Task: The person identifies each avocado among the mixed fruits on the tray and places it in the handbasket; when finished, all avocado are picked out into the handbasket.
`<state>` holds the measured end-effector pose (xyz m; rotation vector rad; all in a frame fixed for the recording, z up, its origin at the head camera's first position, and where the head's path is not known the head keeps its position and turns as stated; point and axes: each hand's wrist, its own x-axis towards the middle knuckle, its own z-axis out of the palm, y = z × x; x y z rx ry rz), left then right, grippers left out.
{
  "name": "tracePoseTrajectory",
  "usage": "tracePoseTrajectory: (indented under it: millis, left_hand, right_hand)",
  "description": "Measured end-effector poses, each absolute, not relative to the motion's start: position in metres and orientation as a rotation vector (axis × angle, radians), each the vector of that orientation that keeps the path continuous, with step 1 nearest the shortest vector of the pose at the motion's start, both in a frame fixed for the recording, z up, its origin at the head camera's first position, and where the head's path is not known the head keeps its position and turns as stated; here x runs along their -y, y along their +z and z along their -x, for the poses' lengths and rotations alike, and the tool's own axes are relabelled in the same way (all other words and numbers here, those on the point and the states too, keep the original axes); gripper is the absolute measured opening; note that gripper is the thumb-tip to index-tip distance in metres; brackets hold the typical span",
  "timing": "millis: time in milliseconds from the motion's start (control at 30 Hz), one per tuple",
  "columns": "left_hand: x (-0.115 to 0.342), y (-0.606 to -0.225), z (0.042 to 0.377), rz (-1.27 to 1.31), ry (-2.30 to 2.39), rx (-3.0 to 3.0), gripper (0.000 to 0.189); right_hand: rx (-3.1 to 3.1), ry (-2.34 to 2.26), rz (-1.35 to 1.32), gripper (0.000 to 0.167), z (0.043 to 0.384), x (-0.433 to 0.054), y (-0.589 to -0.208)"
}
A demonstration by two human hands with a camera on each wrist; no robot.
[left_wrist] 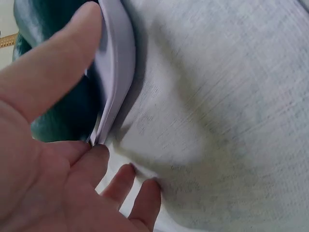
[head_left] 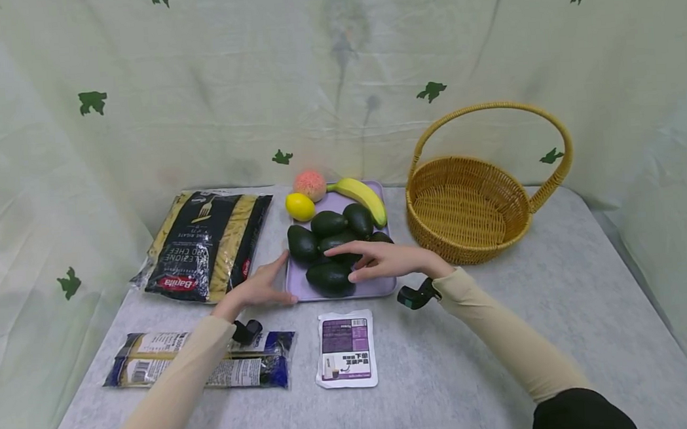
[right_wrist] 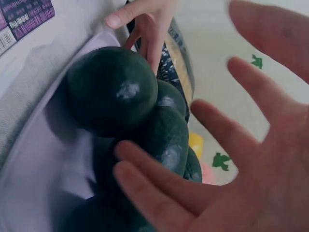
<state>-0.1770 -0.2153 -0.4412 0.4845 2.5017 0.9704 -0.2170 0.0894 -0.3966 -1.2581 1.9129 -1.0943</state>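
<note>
A lilac tray (head_left: pixel 379 287) bears several dark green avocados (head_left: pixel 331 279), with a banana (head_left: pixel 362 193), a yellow lemon (head_left: pixel 300 206) and a pinkish round fruit (head_left: pixel 309 185) at its far end. My left hand (head_left: pixel 259 290) is at the tray's front left corner, its fingers fairly straight and its thumb by the rim; the left wrist view shows the rim (left_wrist: pixel 123 58) between thumb and fingers. Over the front avocados reaches my right hand (head_left: pixel 390 262). Its fingers spread loosely in the right wrist view, apart from the large avocado (right_wrist: pixel 113 92), with nothing held.
Right of the tray stands a wicker basket (head_left: pixel 467 207) with a tall handle. A big pasta bag (head_left: pixel 203 243) lies on the left. Two long pasta packs (head_left: pixel 235 373) lie partly under my left forearm. A white and purple pouch (head_left: pixel 345 349) lies in front of the tray.
</note>
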Motion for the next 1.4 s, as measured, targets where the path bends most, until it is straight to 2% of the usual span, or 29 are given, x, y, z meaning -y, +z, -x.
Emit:
tracePoseTrajectory:
  millis: [300,633,1067,1400]
  left_hand:
    - [0.213,-0.446,0.176,-0.492,0.863,-2.554,0.094]
    - [0.218,-0.445,0.175,-0.469,0.953,-2.52,0.1]
    - [0.215,-0.448,0.174,-0.449,0.933,-2.562,0.1]
    - [0.214,-0.448,0.175,-0.409,0.954,-2.552,0.101]
  right_hand:
    - [-1.979,-0.79,1.347,0.055,0.224,-0.068,-0.403]
    - [-2.133,-0.6,1.366,0.047,0.218,-0.05,-0.411]
    - [-2.176,-0.872,1.373,0.04,0.214,-0.062,-0.425]
    - [-2.027,-1.128,1.202,0.039,0.219,-0.086,-0.418]
